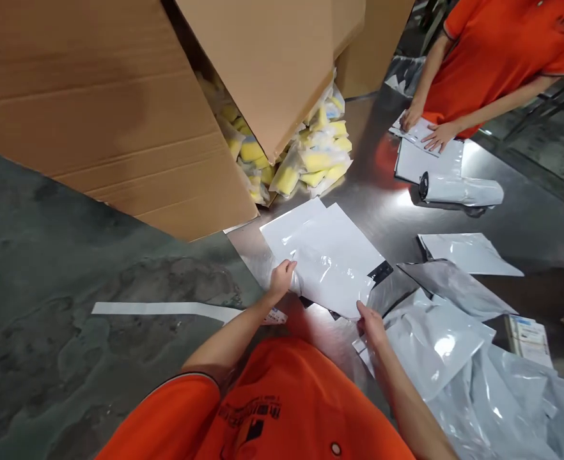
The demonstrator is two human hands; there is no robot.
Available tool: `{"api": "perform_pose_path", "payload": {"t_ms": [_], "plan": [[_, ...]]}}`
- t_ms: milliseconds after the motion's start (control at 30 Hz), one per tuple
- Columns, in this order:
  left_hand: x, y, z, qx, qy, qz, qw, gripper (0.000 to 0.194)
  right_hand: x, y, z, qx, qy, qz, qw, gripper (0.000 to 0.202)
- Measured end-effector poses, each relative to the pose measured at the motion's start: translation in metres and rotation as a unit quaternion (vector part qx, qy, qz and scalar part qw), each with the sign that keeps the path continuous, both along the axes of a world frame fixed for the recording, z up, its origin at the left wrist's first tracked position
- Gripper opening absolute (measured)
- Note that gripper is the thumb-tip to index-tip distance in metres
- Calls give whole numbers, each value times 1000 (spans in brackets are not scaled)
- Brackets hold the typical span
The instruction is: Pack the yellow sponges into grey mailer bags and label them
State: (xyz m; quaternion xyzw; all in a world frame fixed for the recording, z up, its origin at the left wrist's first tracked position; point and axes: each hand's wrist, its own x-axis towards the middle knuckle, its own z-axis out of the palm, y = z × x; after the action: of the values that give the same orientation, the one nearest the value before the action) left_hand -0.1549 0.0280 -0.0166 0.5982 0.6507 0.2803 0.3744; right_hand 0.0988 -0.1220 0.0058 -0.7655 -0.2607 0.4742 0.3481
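A flat white plastic mailing bag [327,265] is held low over the metal table in front of me. My left hand [282,279] is closed on its near left edge, thumb on top. At the near right corner, my right hand [372,322] pinches the bag between thumb and fingers. White sheets or other bags [291,220] lie partly beneath it, and a black patch shows at its right corner. Close to my right forearm is a loose heap of white plastic bags [445,358]. A long white paper strip [167,308] with printing at one end reaches past the table edge on my left.
Open cardboard boxes [133,121] stand at the left and back. Yellow items in clear wrapping [315,160] spill onto the metal table [378,217]. A roll of white plastic bags [462,190] lies farther right. A co-worker's hands [428,131] press on white bags. Banded labels or cards [529,342] rest at right.
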Motion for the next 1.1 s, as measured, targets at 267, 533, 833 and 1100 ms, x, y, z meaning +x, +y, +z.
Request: {"api": "perform_pose_path", "payload": {"t_ms": [267, 533, 833, 1100], "plan": [[-1, -13, 11, 118, 95, -70, 986, 33, -5, 2, -5, -39, -49, -43, 997, 34], [30, -45, -20, 279, 263, -358, 851, 57, 7, 26, 29, 1, -406, 96, 909, 42], [27, -41, -17, 256, 221, -370, 866, 48, -81, 174, 55, 13, -437, 472, 765, 28], [34, -15, 37, -137, -210, -52, 967, 38, -65, 170, 51, 143, -464, 464, 741, 25]]}}
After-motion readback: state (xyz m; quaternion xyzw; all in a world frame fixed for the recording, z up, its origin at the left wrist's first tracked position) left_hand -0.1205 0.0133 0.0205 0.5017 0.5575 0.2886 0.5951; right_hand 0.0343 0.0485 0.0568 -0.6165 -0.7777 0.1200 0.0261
